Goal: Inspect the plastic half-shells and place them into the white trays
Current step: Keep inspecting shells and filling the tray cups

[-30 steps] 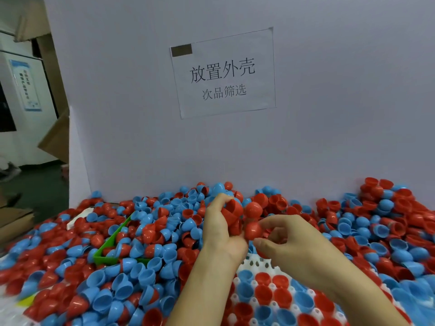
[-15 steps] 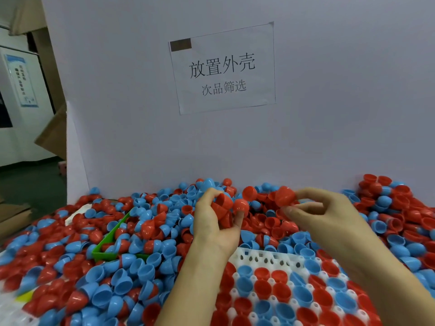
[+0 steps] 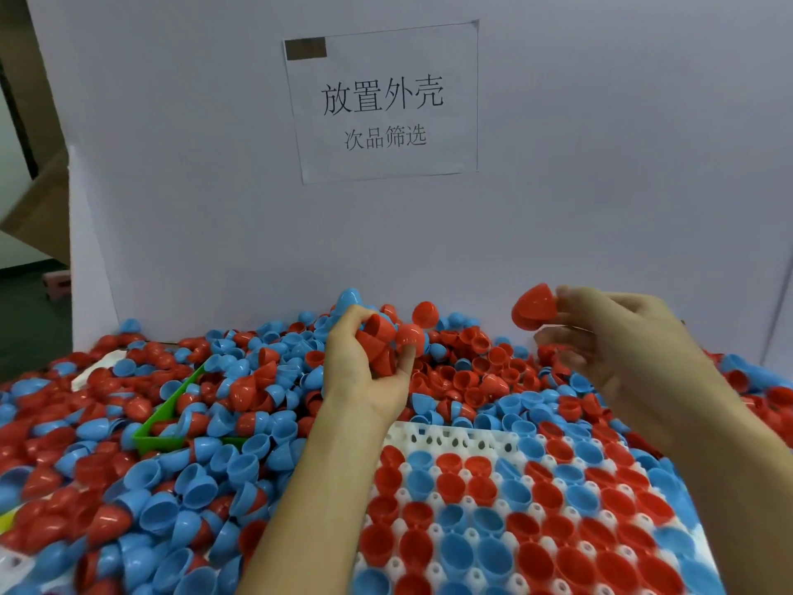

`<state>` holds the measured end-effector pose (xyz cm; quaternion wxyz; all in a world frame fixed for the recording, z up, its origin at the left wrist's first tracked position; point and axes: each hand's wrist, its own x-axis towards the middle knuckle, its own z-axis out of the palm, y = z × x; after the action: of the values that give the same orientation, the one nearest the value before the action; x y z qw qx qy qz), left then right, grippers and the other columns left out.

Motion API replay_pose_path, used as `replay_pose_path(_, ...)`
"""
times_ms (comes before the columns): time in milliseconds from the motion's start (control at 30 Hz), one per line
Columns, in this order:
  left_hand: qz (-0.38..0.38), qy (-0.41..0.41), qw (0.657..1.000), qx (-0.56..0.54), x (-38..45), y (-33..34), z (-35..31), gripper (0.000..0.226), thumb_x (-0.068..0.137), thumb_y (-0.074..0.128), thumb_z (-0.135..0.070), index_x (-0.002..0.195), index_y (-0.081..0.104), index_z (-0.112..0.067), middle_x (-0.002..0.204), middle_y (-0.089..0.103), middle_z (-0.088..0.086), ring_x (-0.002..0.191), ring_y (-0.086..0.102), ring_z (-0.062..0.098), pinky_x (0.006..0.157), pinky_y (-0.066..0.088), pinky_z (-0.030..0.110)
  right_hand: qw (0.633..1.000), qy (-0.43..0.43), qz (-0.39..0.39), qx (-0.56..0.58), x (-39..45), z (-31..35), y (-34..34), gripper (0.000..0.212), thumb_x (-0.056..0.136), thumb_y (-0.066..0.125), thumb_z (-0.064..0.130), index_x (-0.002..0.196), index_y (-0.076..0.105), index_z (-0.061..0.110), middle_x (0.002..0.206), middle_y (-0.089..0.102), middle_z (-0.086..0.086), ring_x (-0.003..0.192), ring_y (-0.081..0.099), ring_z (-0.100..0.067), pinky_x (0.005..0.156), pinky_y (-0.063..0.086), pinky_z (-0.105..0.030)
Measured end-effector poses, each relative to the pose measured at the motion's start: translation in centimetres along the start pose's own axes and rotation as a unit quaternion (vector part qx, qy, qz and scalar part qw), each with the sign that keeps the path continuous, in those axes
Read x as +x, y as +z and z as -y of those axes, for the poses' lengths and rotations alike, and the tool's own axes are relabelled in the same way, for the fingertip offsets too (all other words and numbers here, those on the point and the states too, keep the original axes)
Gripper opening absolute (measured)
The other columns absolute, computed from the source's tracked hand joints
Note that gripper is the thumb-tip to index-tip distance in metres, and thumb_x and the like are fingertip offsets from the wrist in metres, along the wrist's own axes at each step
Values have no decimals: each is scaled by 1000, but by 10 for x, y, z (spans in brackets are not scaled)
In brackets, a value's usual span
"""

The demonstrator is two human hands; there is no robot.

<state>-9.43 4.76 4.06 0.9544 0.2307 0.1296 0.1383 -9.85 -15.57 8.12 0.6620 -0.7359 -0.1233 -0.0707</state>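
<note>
Red half-shell (image 3: 533, 308) was up in the air, pinched at the rim by right hand (image 3: 618, 337) fingertips; looked light, stiff, slick, so rim grip suits. Left hand (image 3: 364, 367) was curled round several red shells (image 3: 379, 341) over the pile. White tray (image 3: 446, 438) partly buried, near edge cut off; defects too small to judge.

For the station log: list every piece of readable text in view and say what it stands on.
"放置外壳": large line on the white paper sheet stuck to the white back board.
"次品筛选": smaller line below it on the same sheet.
The dark tape patch at the sheet's top left corner carries no text.
No writing can be seen on the red and blue plastic half-shells or the white perforated plastic tray.
</note>
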Motion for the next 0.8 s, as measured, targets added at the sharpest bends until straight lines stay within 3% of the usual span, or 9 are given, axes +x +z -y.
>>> replay_pose_path(33,7,-1,1000,-5,-1,0,-1,20,78,67,-8,58,65,-7,73,65,9,84,64,20,54,56,28,998,-11,4,-54,0,-1,0,31,92,62,43,69,78,33,76,76,7,72,71,-9,70,51,-26)
replay_pose_path(100,6,4,1000,-4,-2,1,-3,11,80,67,-9,69,64,-7,77,65,8,81,64,19,53,56,29,987,-30,24,-156,0,-3,0,28,86,66,50,67,77,32,72,74,16,70,69,-5,69,49,-19)
replay_pose_path(167,-3,11,1000,0,-2,1,-4,8,81,68,-11,74,64,-8,79,65,8,82,63,19,53,57,29,974,-39,48,-216,6,-6,1,16,85,72,42,72,73,32,68,72,21,69,67,7,56,46,-7)
replay_pose_path(233,-2,10,1000,0,-4,2,-5,7,81,69,-12,78,64,-8,86,64,9,86,63,21,53,58,30,955,-38,72,-286,17,-15,5,15,86,75,30,71,72,30,65,71,19,65,66,8,48,42,-4)
replay_pose_path(367,8,3,1000,-4,-6,1,-6,10,81,69,-14,87,64,-8,97,64,12,91,63,23,52,57,30,899,-20,135,-416,37,-49,17,22,83,77,12,66,75,26,62,69,13,59,67,0,49,46,-9)
replay_pose_path(533,9,1,1000,-14,-7,2,-10,13,82,69,-15,92,65,-9,101,66,11,96,63,24,54,58,29,863,-28,174,-473,48,-87,21,30,80,78,2,66,73,29,69,70,13,64,68,2,53,51,-10)
replay_pose_path(667,5,3,1000,-20,-6,2,-12,13,83,68,-15,93,64,-8,103,65,13,100,63,26,51,56,29,838,-39,180,-514,51,-103,24,37,81,73,-1,86,60,33,84,71,8,77,69,-5,70,61,-26)
replay_pose_path(800,6,1,1000,-20,-6,1,-13,8,83,68,-15,87,65,-8,101,66,12,96,63,25,50,56,28,817,-62,173,-546,49,-114,28,37,81,72,3,99,57,33,87,71,13,80,66,-4,71,61,-29)
